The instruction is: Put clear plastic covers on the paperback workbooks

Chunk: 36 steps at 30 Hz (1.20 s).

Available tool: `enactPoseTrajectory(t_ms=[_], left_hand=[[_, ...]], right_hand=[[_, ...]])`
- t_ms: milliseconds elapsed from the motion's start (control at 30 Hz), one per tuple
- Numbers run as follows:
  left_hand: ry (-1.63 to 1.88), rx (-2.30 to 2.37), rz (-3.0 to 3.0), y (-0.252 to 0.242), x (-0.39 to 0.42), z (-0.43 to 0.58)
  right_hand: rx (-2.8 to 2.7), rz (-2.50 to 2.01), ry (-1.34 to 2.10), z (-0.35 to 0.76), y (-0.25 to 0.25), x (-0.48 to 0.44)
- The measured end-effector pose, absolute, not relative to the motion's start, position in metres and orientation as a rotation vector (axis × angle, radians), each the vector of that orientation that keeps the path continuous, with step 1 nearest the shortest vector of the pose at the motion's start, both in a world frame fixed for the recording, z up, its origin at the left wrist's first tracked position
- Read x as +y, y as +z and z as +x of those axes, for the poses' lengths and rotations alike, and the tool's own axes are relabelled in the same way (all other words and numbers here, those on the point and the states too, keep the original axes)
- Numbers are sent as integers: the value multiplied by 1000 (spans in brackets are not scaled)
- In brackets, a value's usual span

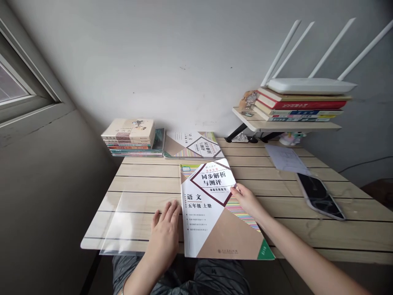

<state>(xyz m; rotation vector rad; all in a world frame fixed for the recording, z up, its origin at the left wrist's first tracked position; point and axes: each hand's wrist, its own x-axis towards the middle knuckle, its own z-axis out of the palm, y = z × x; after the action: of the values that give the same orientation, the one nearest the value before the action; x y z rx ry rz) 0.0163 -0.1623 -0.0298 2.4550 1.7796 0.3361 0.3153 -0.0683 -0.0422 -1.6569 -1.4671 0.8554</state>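
A workbook with a white, brown and striped cover lies at the table's front edge, its cover facing up. My right hand pinches the book's right edge, thumb on the cover and the other fingers mostly hidden. Flat beside the book's left edge rests my left hand, fingers extended and holding nothing. Under and to the left of that hand is a clear plastic sheet, which reaches the front edge. Behind the workbook, similar books lie stacked against the wall.
A pile of books stands at the back left. A phone and a translucent sheet lie on the right of the slatted table. Above, a small shelf holds books and a white router.
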Motion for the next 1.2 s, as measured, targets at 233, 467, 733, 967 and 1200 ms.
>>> enactPoseTrajectory(t_ms=[233,467,733,967,1200], left_hand=[[267,1569,2459,-12,-163,6],[280,1565,2487,-15,-162,5],[282,1598,2490,-18,-163,5],[296,1529,2578,-21,-165,1],[346,1434,2759,-31,-164,-4]], right_hand=[[-1411,-1712,916,308,-29,-71],[-1399,-1849,837,309,-33,-70],[-1501,-1824,843,308,-27,-68],[-1651,-2012,707,306,-25,-65],[-1686,-2097,577,305,-30,-65]])
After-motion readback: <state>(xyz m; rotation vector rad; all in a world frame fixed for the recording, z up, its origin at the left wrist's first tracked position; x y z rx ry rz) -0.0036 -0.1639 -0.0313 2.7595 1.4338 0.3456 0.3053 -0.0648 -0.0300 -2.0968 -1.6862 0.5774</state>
